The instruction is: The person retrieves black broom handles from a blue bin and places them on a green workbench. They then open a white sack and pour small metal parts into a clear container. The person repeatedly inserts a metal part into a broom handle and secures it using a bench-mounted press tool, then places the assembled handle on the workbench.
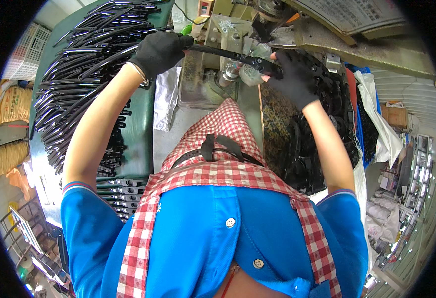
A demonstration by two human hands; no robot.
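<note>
A long, slim black rod (pixel 218 50) spans the gap between my hands in front of the machine. My left hand (pixel 161 53), in a black glove, is closed around its left stretch. My right hand (pixel 295 77), also gloved but with bare fingertips, pinches the wider, holed end piece (pixel 262 64) of the rod. That end passes close to a round metal post (pixel 229 74) on the machine, and I cannot tell whether they touch. Many similar black rods (pixel 86 74) lie heaped beside my left arm.
A green-topped table (pixel 141 111) carries the rod heap and a row of holed black ends (pixel 123 191). Dark plastic-looking parts (pixel 302 149) pile up beside my right forearm. The machine's metal frame (pixel 367 47) overhangs at the far right. A silvery sheet (pixel 166 99) lies left of the machine base (pixel 193 89).
</note>
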